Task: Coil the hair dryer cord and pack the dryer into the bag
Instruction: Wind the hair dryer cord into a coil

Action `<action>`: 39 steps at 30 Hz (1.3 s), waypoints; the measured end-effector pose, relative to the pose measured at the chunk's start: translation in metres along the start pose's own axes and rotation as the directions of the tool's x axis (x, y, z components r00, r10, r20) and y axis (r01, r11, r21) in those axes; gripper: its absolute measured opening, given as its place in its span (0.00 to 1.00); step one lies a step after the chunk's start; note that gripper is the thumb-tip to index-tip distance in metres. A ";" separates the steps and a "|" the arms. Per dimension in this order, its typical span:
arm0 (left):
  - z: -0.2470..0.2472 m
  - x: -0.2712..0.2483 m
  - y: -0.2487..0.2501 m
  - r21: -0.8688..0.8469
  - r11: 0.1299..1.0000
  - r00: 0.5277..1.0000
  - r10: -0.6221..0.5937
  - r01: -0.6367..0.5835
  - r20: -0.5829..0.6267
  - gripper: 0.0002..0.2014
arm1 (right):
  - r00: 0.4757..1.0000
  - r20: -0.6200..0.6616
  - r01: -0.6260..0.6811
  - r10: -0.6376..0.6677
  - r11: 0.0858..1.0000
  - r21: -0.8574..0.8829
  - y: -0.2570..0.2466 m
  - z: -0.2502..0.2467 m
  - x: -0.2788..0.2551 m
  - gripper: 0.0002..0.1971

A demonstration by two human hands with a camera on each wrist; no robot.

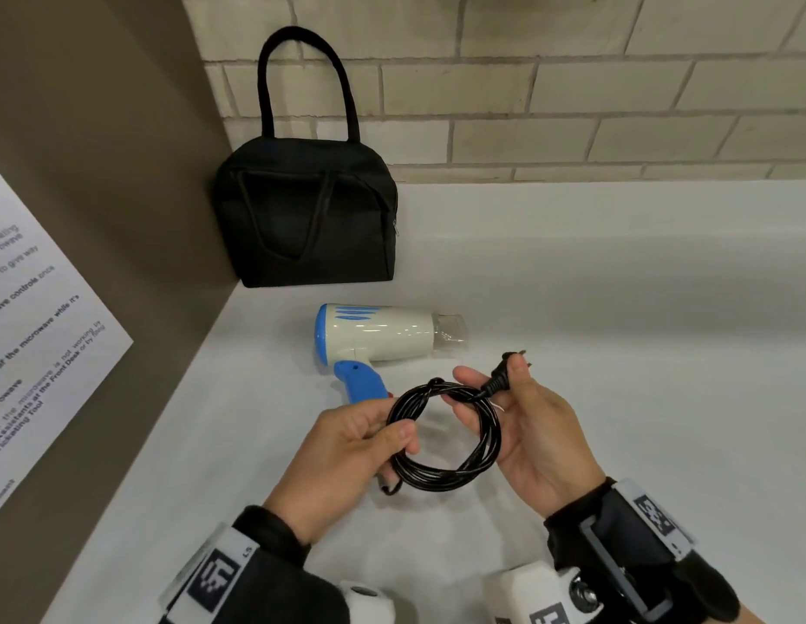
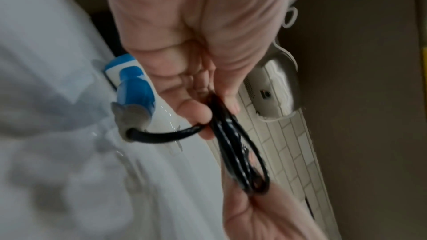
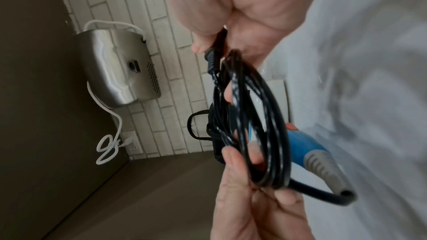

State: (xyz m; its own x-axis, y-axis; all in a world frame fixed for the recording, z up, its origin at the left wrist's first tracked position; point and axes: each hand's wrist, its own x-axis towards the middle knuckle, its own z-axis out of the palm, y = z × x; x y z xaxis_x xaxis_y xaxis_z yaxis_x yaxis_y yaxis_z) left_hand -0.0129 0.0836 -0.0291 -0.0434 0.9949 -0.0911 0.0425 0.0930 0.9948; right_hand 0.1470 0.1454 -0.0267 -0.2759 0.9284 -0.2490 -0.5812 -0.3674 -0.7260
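Note:
A white and blue hair dryer [image 1: 383,335] lies on its side on the white counter, its blue handle [image 1: 362,381] pointing toward me. Its black cord [image 1: 441,470] is wound into a round coil held above the counter between both hands. My left hand [image 1: 360,443] pinches the coil's left side between thumb and fingers. My right hand [image 1: 522,425] grips the black plug [image 1: 500,378] with the thumb, and the coil's right side rests across its fingers. The black bag [image 1: 306,213] stands zipped at the back left corner, handles up. The left wrist view shows the cord [image 2: 240,154] leaving the grey strain relief [image 2: 130,118].
A brown side panel [image 1: 99,218] with a printed notice [image 1: 31,335] closes the left side. A tiled wall [image 1: 527,105] runs along the back. The right wrist view shows a steel wall-mounted unit [image 3: 117,68] with a white cable. The white counter [image 1: 617,308] stretches to the right.

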 end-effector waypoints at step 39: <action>0.068 0.033 -0.037 0.135 0.976 0.983 -0.179 0.172 0.046 0.27 | 1.000 0.030 0.012 0.008 0.802 -0.597 -0.039 -0.089 0.014 0.47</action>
State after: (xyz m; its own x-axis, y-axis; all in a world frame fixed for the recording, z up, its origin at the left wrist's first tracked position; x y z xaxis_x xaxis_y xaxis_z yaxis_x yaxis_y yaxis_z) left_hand 0.0521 0.1153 -0.0718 -0.0040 0.9628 -0.2701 0.1689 0.2669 0.9488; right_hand 0.2340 0.1776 -0.0593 -0.3033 0.9234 -0.2350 -0.0124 -0.2505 -0.9680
